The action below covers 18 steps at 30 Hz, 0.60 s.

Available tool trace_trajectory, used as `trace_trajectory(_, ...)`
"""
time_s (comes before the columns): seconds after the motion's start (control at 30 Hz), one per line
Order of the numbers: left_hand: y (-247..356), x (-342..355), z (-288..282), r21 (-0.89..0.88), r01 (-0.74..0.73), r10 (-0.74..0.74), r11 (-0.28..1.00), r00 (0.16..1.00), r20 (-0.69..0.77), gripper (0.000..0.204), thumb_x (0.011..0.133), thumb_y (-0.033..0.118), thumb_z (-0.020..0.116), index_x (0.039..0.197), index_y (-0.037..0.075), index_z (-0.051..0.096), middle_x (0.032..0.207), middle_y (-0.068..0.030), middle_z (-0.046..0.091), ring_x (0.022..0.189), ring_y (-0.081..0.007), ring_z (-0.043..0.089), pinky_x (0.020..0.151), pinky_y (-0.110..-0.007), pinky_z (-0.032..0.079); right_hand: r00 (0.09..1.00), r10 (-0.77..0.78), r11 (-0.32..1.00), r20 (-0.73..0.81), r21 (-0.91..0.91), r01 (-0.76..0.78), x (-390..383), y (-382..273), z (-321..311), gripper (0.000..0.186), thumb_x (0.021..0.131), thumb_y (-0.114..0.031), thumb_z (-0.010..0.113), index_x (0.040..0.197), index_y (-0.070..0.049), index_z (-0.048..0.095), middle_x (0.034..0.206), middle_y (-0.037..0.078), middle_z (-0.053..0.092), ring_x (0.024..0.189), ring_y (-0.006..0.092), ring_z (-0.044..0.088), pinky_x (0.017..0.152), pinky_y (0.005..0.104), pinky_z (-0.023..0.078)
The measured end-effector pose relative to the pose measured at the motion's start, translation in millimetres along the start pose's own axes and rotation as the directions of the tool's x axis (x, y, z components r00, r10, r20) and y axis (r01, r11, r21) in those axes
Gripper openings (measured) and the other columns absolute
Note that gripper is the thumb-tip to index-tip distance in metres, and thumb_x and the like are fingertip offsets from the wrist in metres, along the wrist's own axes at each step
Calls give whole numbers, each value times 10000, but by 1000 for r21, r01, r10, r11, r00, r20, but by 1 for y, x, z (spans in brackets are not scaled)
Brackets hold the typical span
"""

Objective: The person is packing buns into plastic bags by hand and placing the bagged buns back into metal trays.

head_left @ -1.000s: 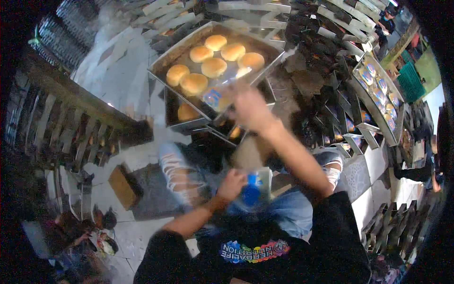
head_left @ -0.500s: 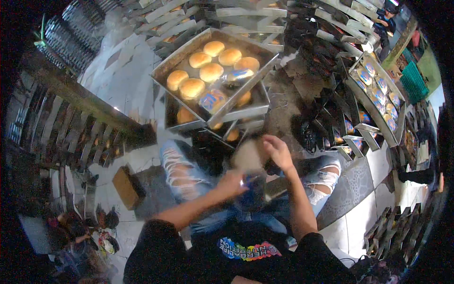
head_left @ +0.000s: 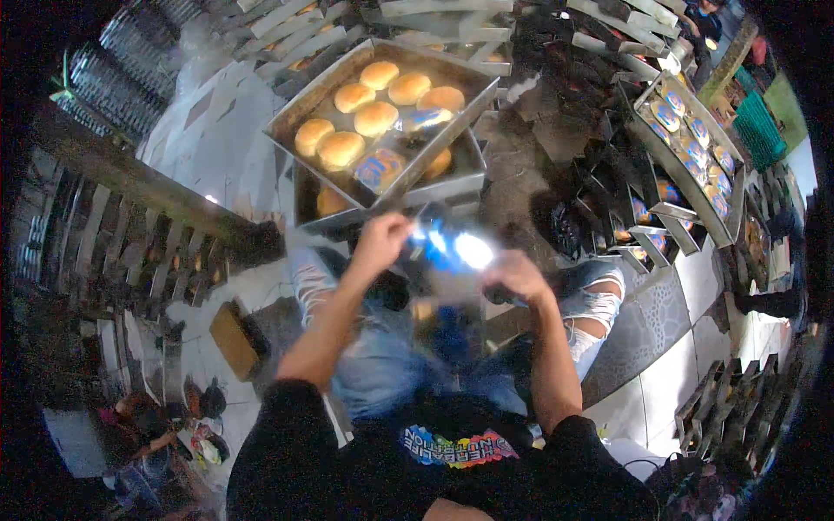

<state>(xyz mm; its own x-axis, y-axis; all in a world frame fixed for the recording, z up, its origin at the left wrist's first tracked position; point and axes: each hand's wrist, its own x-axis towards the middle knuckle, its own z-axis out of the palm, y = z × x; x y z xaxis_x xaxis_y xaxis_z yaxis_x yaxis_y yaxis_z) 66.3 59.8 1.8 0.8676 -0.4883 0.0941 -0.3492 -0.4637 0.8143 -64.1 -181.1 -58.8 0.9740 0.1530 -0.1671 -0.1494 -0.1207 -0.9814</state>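
- I am seeing the left hand [head_left: 382, 245] closing its fingers on one end of a shiny blue-marked wrapper [head_left: 446, 249].
- The right hand [head_left: 519, 280] is gripping the opposite end, though blur is hiding its exact fingertip contact.
- The wrapper is hanging between both hands, above the lap and just short of the trays; glare is whitening it, so I am not telling whether anything is inside.
- I am judging that the two-ended hold is spreading the thin film, which one hand would be leaving limp.
- The upper tray [head_left: 445, 146] is sitting askew on a lower tray [head_left: 443, 191], probably bringing its bare buns [head_left: 340, 150] within easy reach.
- Two wrapped buns [head_left: 380, 170] are lying along its near-right side, apparently grouping apart from the bare ones.
- Off to the right, another tray [head_left: 679, 187] is holding only wrapped buns, seemingly sorting by kind.
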Motion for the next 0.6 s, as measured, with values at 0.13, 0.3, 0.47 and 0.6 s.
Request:
trace_trajectory(0.13, -6, -2, 0, -229, 184, -170, 956, 982, 81, 234, 833, 206, 560, 718, 3, 579, 599, -16, 511, 554, -100, 484, 526, -241, 379, 914, 25, 957, -404, 273, 95, -9, -49, -2, 157, 832, -129, 567, 817, 17, 623, 712, 28, 609, 611, 61, 521, 560, 189, 409)
trace_trajectory(0.3, -8, -2, 27, -248, 213, -185, 945, 974, 132, 227, 813, 198, 597, 793, -26, 627, 662, -19, 608, 544, -88, 520, 515, -229, 404, 769, 58, 991, -637, 129, 32, -22, -34, -13, 169, 786, -166, 635, 740, -5, 617, 645, -3, 581, 547, 48, 461, 511, 198, 365)
trace_trajectory(0.47, 3, 1, 40, -478, 247, -229, 843, 969, 96, 211, 834, 192, 569, 812, -10, 622, 671, -52, 610, 554, -94, 544, 525, -218, 436, 564, 21, 999, -826, -8, -49, -79, -28, -54, 223, 790, -211, 632, 791, 12, 626, 617, -6, 556, 561, 61, 474, 512, 204, 377)
trace_trajectory(0.6, 5, 1, 54, -516, 289, -207, 807, 955, 211, 215, 857, 193, 539, 834, -11, 604, 686, -49, 604, 575, -89, 539, 528, -212, 427, 520, 90, 996, -850, 75, -50, -109, -30, -68, 232, 821, -206, 591, 816, 23, 624, 624, -1, 547, 558, 69, 468, 499, 218, 373)
